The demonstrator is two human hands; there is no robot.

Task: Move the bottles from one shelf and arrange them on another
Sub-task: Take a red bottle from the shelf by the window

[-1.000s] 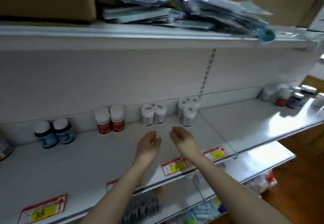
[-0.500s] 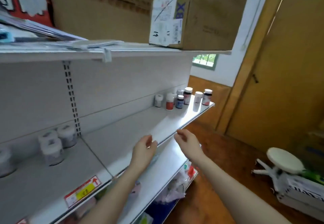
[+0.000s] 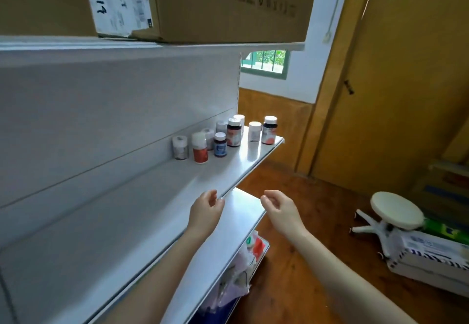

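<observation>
Several small bottles stand clustered at the far right end of the white shelf [image 3: 142, 196]: a white-capped red-label bottle [image 3: 200, 148], a blue-label bottle [image 3: 220, 145], a dark bottle with red label [image 3: 233, 132], a white bottle [image 3: 254, 132] and another dark bottle [image 3: 269, 130] near the corner. My left hand [image 3: 206, 212] hovers over the shelf's front edge with loosely curled fingers, holding nothing. My right hand [image 3: 280, 209] hangs beyond the shelf edge, fingers relaxed and empty. Both hands are well short of the bottles.
Cardboard boxes [image 3: 228, 3] sit on the top shelf overhead. A lower shelf [image 3: 241, 212] juts out below, with plastic-wrapped goods [image 3: 241, 268] under it. A white stool [image 3: 396, 212] and stacked boxes [image 3: 431, 255] stand on the wooden floor at right, before a wooden door [image 3: 406, 82].
The view has swung right along the shelf, away from the arranged bottle pairs towards the cluster at the far end, which now looks closer. Both hands stay empty and have spread slightly apart.
</observation>
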